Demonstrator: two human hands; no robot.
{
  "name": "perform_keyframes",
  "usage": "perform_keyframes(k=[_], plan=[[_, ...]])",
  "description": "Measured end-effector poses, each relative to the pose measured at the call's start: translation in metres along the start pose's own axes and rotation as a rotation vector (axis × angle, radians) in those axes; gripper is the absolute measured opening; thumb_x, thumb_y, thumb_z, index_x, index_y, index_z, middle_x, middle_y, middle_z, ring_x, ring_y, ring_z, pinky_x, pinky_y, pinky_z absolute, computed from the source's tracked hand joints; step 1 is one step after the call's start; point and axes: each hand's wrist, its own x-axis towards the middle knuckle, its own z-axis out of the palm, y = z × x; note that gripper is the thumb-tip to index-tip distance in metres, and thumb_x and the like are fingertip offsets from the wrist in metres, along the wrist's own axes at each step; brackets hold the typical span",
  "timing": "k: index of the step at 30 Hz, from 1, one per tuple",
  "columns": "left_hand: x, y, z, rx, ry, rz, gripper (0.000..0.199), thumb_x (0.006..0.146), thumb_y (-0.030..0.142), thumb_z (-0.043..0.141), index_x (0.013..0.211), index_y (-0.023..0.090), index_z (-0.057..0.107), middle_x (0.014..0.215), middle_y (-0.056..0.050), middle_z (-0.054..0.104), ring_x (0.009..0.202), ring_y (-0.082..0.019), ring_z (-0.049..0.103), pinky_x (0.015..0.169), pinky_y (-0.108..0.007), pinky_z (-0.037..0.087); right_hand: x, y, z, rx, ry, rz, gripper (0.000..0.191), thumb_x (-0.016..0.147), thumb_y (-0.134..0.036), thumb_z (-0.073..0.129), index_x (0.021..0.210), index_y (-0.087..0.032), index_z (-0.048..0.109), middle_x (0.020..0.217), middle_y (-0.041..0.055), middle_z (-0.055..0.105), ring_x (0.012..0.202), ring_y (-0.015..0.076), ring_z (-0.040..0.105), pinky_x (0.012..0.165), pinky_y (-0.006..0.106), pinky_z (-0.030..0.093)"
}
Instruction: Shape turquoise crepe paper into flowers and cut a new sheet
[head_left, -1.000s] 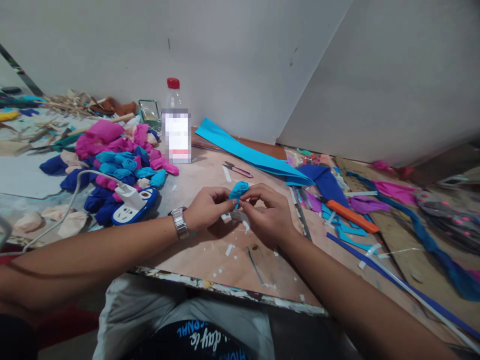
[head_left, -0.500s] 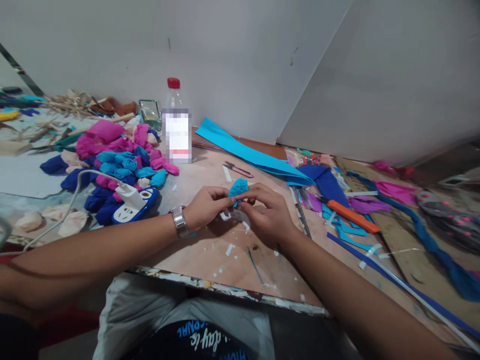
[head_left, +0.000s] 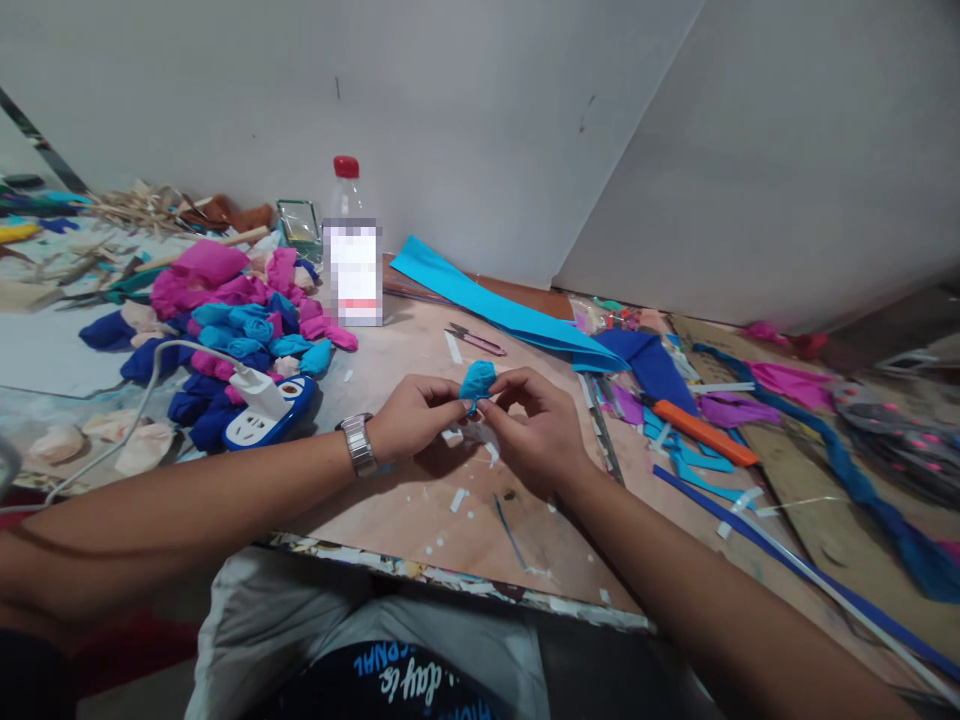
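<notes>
A small light-blue crepe paper rosebud [head_left: 478,379] is held upright above the tabletop, between the fingertips of both hands. My left hand [head_left: 420,415], with a metal watch on its wrist, pinches its lower left side between thumb and fingers. From the other side, my right hand [head_left: 536,425] is closed on its base, thumb against the paper. The fingers hide the bottom of the bud. Just beyond lie thread snips [head_left: 477,340] with pink handles. Behind them a folded strip of light-blue crepe paper [head_left: 502,305] stretches to the right.
A heap of pink and blue paper buds [head_left: 247,320] lies left, beside a power strip [head_left: 270,410] with a white plug and cable. A red-capped bottle [head_left: 346,195] stands at the back. To the right are an orange cutter knife [head_left: 705,433] and paper scraps.
The rosebud has turned slightly between my fingers and now leans a little to the right. Both hands stay in nearly the same place.
</notes>
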Motion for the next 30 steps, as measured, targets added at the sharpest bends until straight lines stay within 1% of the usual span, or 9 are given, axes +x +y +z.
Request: perform_keyframes(k=[4,7,10,13,15,17,19,25,30], plan=[[-0.001,0.0,0.0,0.033,-0.019,0.048,0.022,0.083,0.035,0.069,0.084,0.014,0.076,0.073,-0.004,0.071,0.063,-0.012,0.059,0.061,-0.026,0.047,0.001,0.001,0.001,0.11,0.028,0.057,0.025,0.079,-0.024,0.078,0.093,-0.023,0.057,0.087,-0.0022,0.059,0.069,0.012,0.058,0.064,0.026,0.047],[-0.001,0.0,-0.001,0.056,-0.036,0.066,0.021,0.083,0.035,0.071,0.087,0.014,0.075,0.08,-0.006,0.074,0.068,-0.013,0.062,0.064,-0.026,0.05,0.003,0.0,0.002,0.193,0.027,0.098,0.033,0.076,-0.024,0.08,0.096,-0.024,0.054,0.091,-0.0021,0.058,0.068,0.011,0.057,0.061,0.025,0.045],[-0.001,-0.003,-0.001,0.071,-0.031,0.059,0.018,0.084,0.032,0.07,0.086,0.014,0.074,0.08,-0.005,0.074,0.069,-0.013,0.063,0.063,-0.026,0.05,0.004,-0.003,0.003,0.283,0.0,0.178,0.043,0.073,-0.023,0.081,0.105,-0.024,0.052,0.089,-0.0021,0.062,0.069,0.0122,0.058,0.062,0.026,0.046],[-0.001,-0.006,-0.001,0.066,-0.053,0.084,0.02,0.086,0.034,0.071,0.09,0.015,0.075,0.086,-0.006,0.076,0.073,-0.014,0.066,0.068,-0.027,0.052,0.006,-0.008,0.002,0.354,-0.018,0.25,0.055,0.071,-0.023,0.081,0.117,-0.025,0.049,0.085,-0.0031,0.064,0.07,0.0138,0.061,0.064,0.027,0.048],[-0.001,-0.007,-0.001,0.087,-0.051,0.09,0.022,0.085,0.036,0.072,0.091,0.015,0.075,0.086,-0.007,0.076,0.074,-0.015,0.066,0.07,-0.029,0.052,0.006,-0.011,0.002,0.378,-0.021,0.276,0.059,0.07,-0.023,0.081,0.12,-0.025,0.05,0.081,-0.0051,0.063,0.068,0.0137,0.061,0.065,0.028,0.049],[-0.001,-0.006,-0.001,0.12,-0.026,0.085,0.022,0.085,0.036,0.072,0.087,0.014,0.074,0.082,-0.006,0.075,0.07,-0.014,0.064,0.068,-0.028,0.05,0.007,-0.012,0.002,0.384,-0.027,0.294,0.06,0.069,-0.022,0.081,0.12,-0.025,0.051,0.075,-0.0071,0.06,0.067,0.0136,0.06,0.064,0.028,0.05],[-0.001,-0.005,0.0,0.141,-0.014,0.079,0.022,0.085,0.036,0.071,0.083,0.014,0.072,0.078,-0.005,0.073,0.068,-0.013,0.062,0.064,-0.027,0.048,0.007,-0.012,0.002,0.398,-0.038,0.312,0.06,0.068,-0.021,0.081,0.12,-0.025,0.053,0.073,-0.0077,0.058,0.066,0.0136,0.06,0.063,0.027,0.05],[-0.003,0.001,0.001,0.15,-0.047,0.072,0.021,0.085,0.035,0.07,0.082,0.013,0.072,0.076,-0.005,0.073,0.068,-0.014,0.062,0.063,-0.027,0.048,0.008,-0.008,0.002,0.485,-0.105,0.375,0.052,0.067,-0.02,0.078,0.114,-0.024,0.056,0.09,-0.0029,0.063,0.076,0.0123,0.062,0.066,0.025,0.051],[-0.003,-0.001,0.001,0.142,-0.06,0.079,0.018,0.084,0.031,0.069,0.081,0.014,0.071,0.075,-0.004,0.073,0.067,-0.014,0.063,0.065,-0.026,0.047,0.007,-0.008,0.001,0.428,-0.144,0.342,0.047,0.069,-0.02,0.077,0.112,-0.024,0.058,0.088,-0.0022,0.062,0.077,0.013,0.062,0.067,0.025,0.052]])
